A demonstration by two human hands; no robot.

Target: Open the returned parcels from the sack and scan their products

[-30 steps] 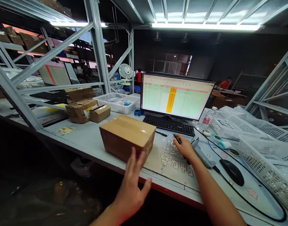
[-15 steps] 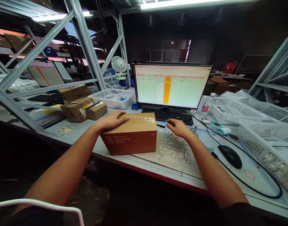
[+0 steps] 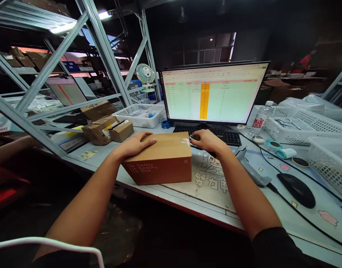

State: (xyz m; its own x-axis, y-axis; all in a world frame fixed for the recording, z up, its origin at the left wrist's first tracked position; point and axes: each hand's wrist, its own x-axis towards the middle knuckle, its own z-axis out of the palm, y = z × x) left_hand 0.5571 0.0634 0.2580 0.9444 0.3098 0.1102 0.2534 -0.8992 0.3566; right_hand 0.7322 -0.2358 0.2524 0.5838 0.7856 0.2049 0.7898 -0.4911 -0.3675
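A brown cardboard box (image 3: 158, 169) sits upright near the desk's front edge, with clear tape across its top at the right end. My left hand (image 3: 137, 144) lies on the left part of its top, fingers and thumb stretched out. At the right end, my right hand (image 3: 206, 140) is closed around a slim dark box cutter (image 3: 191, 137). Its pale tip is close to the taped edge; whether it touches the box I cannot tell. Most of the cutter is hidden in the fingers. Beneath the box and right hand is a printed desk mat (image 3: 206, 182).
Behind stand a keyboard (image 3: 232, 139) and a monitor (image 3: 210, 98). A scanner (image 3: 252, 169), a mouse (image 3: 296, 190), a bottle (image 3: 260, 118) and white baskets (image 3: 305, 128) are right. Small cartons (image 3: 121, 131) and a metal rack (image 3: 105, 56) are left, with another person's arm (image 3: 13, 149).
My right hand has moved left to the box's taped end, bringing the cutter with it. My left hand stays on the box. The view has shifted, and another person's arm appears at left.
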